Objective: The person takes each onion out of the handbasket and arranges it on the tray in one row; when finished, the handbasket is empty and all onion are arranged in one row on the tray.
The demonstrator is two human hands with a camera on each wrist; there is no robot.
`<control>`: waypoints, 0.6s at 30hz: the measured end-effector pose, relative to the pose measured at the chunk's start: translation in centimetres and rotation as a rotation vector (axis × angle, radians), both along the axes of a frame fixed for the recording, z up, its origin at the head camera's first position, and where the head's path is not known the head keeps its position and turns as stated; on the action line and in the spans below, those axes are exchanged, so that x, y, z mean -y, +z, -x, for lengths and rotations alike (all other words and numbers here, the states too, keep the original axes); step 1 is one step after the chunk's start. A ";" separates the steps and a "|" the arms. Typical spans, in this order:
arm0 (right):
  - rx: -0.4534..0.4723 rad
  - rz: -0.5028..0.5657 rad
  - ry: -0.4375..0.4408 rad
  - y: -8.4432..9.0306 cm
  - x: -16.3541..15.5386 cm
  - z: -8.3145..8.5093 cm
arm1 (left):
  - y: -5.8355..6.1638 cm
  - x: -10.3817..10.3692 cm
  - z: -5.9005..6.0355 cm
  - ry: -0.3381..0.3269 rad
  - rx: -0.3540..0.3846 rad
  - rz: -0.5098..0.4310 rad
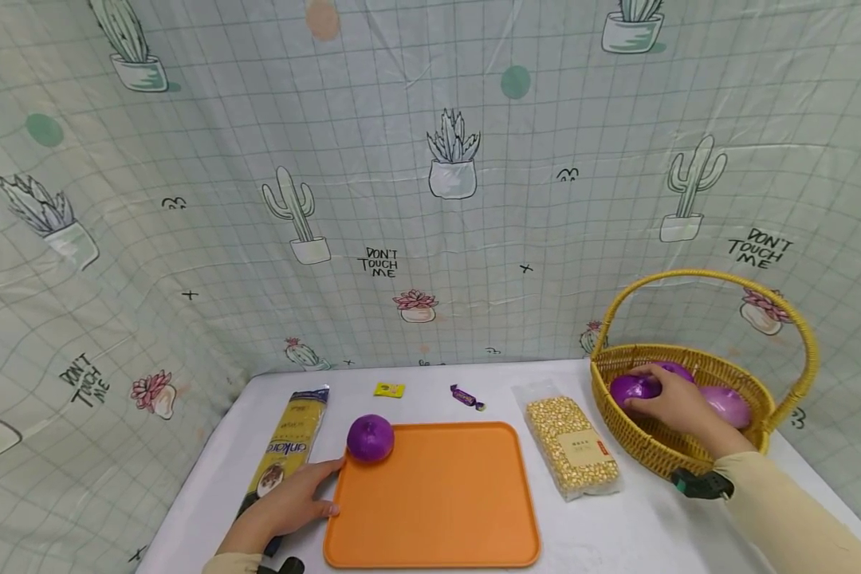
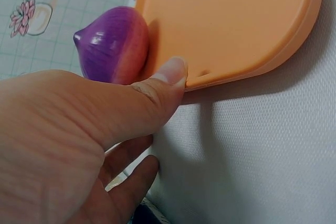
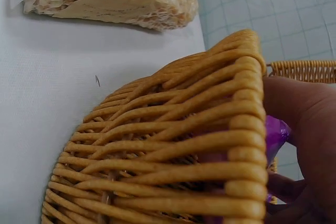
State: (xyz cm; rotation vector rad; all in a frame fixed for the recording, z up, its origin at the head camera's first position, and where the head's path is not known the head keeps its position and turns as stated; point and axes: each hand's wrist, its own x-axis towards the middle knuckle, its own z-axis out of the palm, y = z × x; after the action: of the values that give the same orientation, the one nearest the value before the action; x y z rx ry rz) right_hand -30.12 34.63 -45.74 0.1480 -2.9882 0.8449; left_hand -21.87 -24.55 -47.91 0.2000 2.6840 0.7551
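Note:
A purple onion (image 1: 370, 438) lies on the far left corner of the orange tray (image 1: 430, 502). My left hand (image 1: 294, 498) touches the tray's left edge, its thumb (image 2: 170, 72) on the rim and the other fingers loosely bent outside it. On the right, my right hand (image 1: 674, 402) reaches into the yellow wicker basket (image 1: 638, 438) and grips a purple onion (image 1: 633, 388) there. Behind that hand are another purple onion (image 1: 674, 371) and a paler one (image 1: 726, 405). From the right wrist, the basket wall (image 3: 184, 150) hides most of the gripped onion.
A bag of corn kernels (image 1: 572, 442) lies between tray and basket. Left of the tray is a yellow pasta packet (image 1: 290, 434), partly under the left forearm. Behind the tray lie a small yellow packet (image 1: 389, 390) and a purple-wrapped candy (image 1: 466, 396). The basket's tall handle (image 1: 703, 273) arches overhead.

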 end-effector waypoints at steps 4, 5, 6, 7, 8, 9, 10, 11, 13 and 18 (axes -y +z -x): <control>-0.015 -0.001 0.004 0.3 0.0 -0.2 | 0.2 -0.1 -0.1 0.001 -0.003 -0.003; -0.019 -0.001 0.006 0.4 0.0 -0.3 | 0.2 -0.1 -0.1 0.002 -0.002 -0.002; -0.022 0.000 0.008 0.5 0.0 -0.4 | 0.3 -0.1 -0.1 0.003 -0.001 -0.003; -0.024 0.001 0.008 0.6 0.1 -0.5 | 0.3 -0.1 -0.1 0.003 0.000 -0.005; -0.027 -0.001 0.009 0.7 0.1 -0.6 | 0.3 -0.1 -0.2 0.005 0.001 -0.007; -0.027 -0.001 0.009 0.7 0.1 -0.7 | 0.3 -0.1 -0.2 0.006 0.002 -0.008; -0.025 0.000 0.008 0.8 0.1 -0.8 | 0.3 -0.1 -0.2 0.006 0.003 -0.008; -0.023 0.000 0.008 0.9 0.2 -0.9 | 0.3 -0.1 -0.2 0.007 0.003 -0.008; -0.019 0.000 0.007 1.0 0.2 -1.2 | 0.3 -0.1 -0.1 0.006 0.001 -0.008; -0.033 0.000 0.013 1.5 0.4 -1.7 | 0.2 -0.1 -0.1 0.005 -0.004 -0.004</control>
State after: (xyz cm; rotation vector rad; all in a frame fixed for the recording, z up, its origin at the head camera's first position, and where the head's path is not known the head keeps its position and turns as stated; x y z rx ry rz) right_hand -28.44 34.27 -44.29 0.1799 -2.9603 0.8346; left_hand -21.78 -24.45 -47.74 0.1964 2.6874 0.7623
